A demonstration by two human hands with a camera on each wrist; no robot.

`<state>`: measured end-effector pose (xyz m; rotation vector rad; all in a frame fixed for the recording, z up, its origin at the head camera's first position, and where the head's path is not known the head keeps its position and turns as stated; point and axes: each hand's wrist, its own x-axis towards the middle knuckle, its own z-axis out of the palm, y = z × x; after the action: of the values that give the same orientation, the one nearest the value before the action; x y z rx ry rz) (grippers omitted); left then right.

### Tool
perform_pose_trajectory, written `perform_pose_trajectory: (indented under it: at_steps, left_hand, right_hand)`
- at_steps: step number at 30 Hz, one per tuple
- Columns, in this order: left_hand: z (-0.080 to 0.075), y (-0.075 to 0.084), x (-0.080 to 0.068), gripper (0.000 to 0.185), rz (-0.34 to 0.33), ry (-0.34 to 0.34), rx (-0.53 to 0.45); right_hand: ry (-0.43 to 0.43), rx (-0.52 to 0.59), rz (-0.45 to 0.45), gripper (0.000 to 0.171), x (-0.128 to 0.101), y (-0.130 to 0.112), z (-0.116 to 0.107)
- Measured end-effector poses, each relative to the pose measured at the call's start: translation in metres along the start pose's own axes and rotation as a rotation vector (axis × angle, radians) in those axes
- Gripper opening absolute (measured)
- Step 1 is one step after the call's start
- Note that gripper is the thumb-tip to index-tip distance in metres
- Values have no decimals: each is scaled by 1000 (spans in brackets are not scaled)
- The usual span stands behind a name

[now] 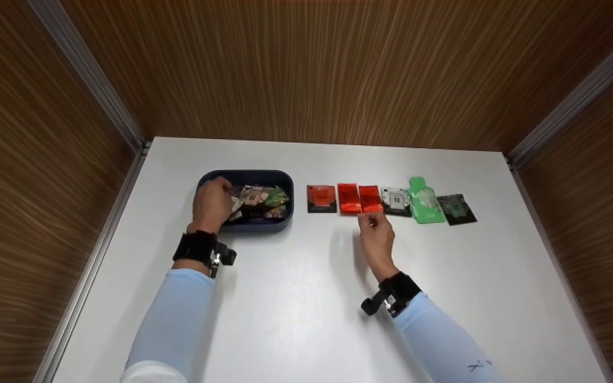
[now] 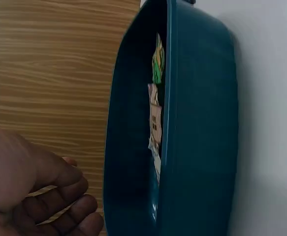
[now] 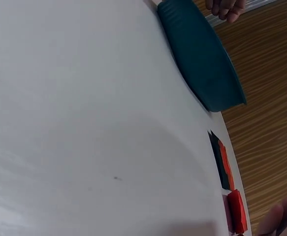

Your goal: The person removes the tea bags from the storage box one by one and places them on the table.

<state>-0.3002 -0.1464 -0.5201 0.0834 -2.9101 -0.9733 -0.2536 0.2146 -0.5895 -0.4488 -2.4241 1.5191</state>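
Observation:
My left hand point(image 1: 213, 202) hangs over the left side of a dark blue bin point(image 1: 256, 229), fingers loosely bent, with nothing visible between them in the left wrist view. Inside the bin lies a jumble of small sachets point(image 1: 253, 198), mostly patterned, one green. My right hand point(image 1: 377, 239) pinches the near edge of a red sachet point(image 1: 370, 198); in the right wrist view only its fingertips point(image 3: 281, 216) show at the edge. Left of that sachet lie another red sachet point(image 1: 349, 198) and a red and black one point(image 1: 321, 198).
The row continues rightward with a white and black sachet point(image 1: 396, 201), a green bottle-shaped sachet point(image 1: 427, 202) and a dark sachet point(image 1: 456, 208). All lie on a white table point(image 1: 296, 308). Wood-grain panels point(image 1: 306, 69) stand at the back and both sides.

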Motion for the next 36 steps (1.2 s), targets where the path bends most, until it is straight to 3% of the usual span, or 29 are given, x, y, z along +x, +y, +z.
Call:
perform_pose_trajectory:
  at_steps: [4, 9, 13, 17, 22, 26, 31, 36]
  left_hand:
    - [-2, -8, 6, 30, -36, -149, 89]
    - [4, -11, 8, 16, -76, -312, 165]
    - [5, -13, 10, 27, -82, -437, 193]
    - [4, -13, 11, 23, -87, -499, 192]
    - [3, -10, 11, 28, -116, -513, 173]
    - [3, -8, 11, 57, -150, -503, 144]
    - [1, -2, 8, 92, -183, -385, 89]
    - [4, 12, 3, 96, -141, -217, 19]
  right_hand:
    - [-12, -11, 4, 17, -3, 0, 6]
    - [-37, 1, 7, 17, -8, -1, 10]
    - [-55, 0, 4, 15, -11, 1, 12]
    - [-62, -13, 8, 14, -13, 5, 14]
    - [-63, -18, 21, 14, -15, 9, 14]
    - [-76, -21, 31, 15, -17, 10, 14]
    - [-82, -26, 32, 15, -18, 9, 14]
    - [-75, -23, 25, 15, -20, 4, 14]
